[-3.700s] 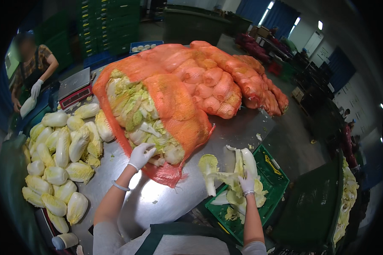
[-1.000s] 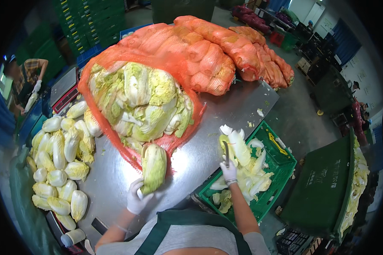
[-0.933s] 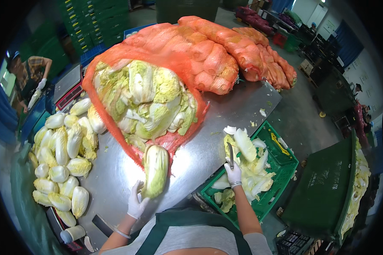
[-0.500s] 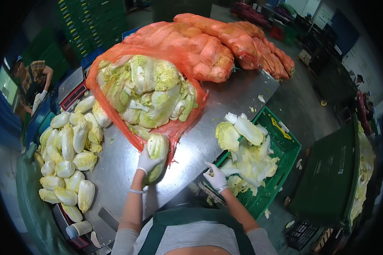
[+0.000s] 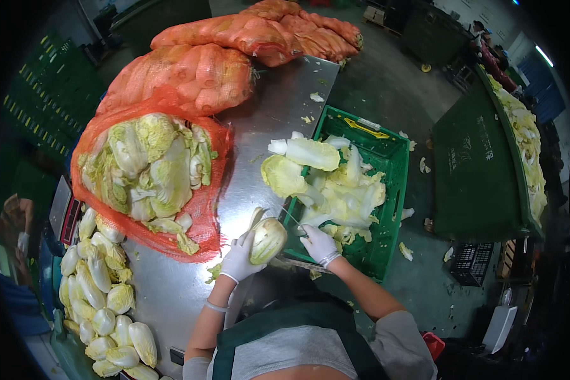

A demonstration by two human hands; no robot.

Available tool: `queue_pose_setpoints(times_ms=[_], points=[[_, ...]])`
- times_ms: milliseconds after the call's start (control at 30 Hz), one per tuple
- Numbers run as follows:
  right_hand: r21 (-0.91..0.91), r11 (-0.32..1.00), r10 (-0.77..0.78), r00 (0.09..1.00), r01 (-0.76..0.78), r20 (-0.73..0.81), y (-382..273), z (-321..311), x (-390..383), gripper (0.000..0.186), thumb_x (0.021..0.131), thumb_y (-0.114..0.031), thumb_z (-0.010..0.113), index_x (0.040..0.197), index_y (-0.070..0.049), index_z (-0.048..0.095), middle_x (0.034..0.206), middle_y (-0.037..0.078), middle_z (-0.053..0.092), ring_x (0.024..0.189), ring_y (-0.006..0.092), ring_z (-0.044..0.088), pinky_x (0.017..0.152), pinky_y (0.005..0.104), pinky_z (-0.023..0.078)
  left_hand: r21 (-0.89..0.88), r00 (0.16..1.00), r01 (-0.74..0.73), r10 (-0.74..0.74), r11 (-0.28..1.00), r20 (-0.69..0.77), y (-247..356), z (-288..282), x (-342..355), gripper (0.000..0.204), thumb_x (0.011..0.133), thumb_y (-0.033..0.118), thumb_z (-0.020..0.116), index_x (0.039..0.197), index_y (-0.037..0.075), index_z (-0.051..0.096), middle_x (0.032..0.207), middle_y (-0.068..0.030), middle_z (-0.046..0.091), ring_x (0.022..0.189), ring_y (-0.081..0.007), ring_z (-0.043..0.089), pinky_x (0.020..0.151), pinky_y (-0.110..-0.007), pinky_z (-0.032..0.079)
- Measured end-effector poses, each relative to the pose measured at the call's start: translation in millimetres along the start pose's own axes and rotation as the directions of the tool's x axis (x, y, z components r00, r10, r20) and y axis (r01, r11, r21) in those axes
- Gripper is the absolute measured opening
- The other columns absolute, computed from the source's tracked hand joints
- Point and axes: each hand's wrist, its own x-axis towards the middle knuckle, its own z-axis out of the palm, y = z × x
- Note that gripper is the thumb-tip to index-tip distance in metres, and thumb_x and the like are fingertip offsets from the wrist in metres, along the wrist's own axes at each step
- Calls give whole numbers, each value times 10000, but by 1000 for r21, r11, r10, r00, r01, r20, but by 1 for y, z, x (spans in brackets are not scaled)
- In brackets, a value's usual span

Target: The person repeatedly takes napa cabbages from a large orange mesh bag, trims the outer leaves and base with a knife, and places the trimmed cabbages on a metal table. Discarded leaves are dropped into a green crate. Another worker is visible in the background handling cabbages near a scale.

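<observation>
A napa cabbage (image 5: 269, 241) lies gripped in my gloved left hand (image 5: 237, 259), its butt end toward the right, just left of a green crate (image 5: 396, 206). My gloved right hand (image 5: 319, 244) is closed around a small knife (image 5: 291, 218), whose thin blade points up and left near the cabbage. Most of the handle is hidden in the fingers. Loose cabbage leaves (image 5: 351, 196) fill much of the crate, and some hang over its left rim. Left of my hands, an opened orange mesh sack (image 5: 202, 244) holds several untrimmed cabbages (image 5: 149, 161).
Several pale cabbages (image 5: 101, 304) are heaped along the left of the metal table (image 5: 259, 139). Full mesh sacks (image 5: 177, 76) lie at the back. A large green bin (image 5: 481, 164) of leaves stands right, with leaf scraps on the floor between. Another person (image 5: 19, 221) is at far left.
My left hand has brought the cabbage from the sack's mouth rightward to beside the crate and tilted it. The knife blade now shows by my right hand. The view has turned right.
</observation>
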Motion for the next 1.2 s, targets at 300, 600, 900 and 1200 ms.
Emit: queue_pose_setpoints(times_ms=[300, 600, 900, 1200], points=[[-165, 986, 37, 985, -8, 170, -11, 34, 1, 141, 858, -207, 485, 951, -102, 464, 839, 145, 573, 671, 361, 598, 602, 474, 483, 182, 957, 274, -287, 944, 45, 5, 14, 5, 908, 510, 451, 773, 1201, 3, 390, 1006, -239, 529, 939, -360, 532, 689, -427, 518], [-73, 996, 65, 949, -45, 310, -3, 34, 7, 122, 879, -162, 400, 912, -59, 456, 738, 205, 606, 662, 389, 595, 567, 484, 464, 159, 956, 285, -291, 945, 17, 10, 10, 8, 860, 512, 444, 770, 1163, 6, 418, 983, -228, 526, 928, -350, 539, 677, -420, 521], [-79, 990, -92, 967, 114, 237, 27, 50, 34, 284, 855, -227, 491, 1091, -72, 461, 741, 200, 602, 608, 374, 595, 549, 449, 483, -76, 980, 197, -199, 977, -24, -2, -3, 0, 832, 544, 409, 773, 1200, 13, 452, 975, -205, 547, 905, -335, 549, 743, -428, 492], [739, 663, -105, 962, -121, 251, -78, -74, 56, 676, 852, -398, 592, 1375, -90, 294, 894, 84, 610, 461, 77, 515, 441, 216, 425, -162, 893, -203, 115, 966, -436, 10, -52, 22, 1021, 488, 334, 847, 1312, 8, 341, 1269, -181, 428, 1189, -351, 382, 1003, -417, 337]])
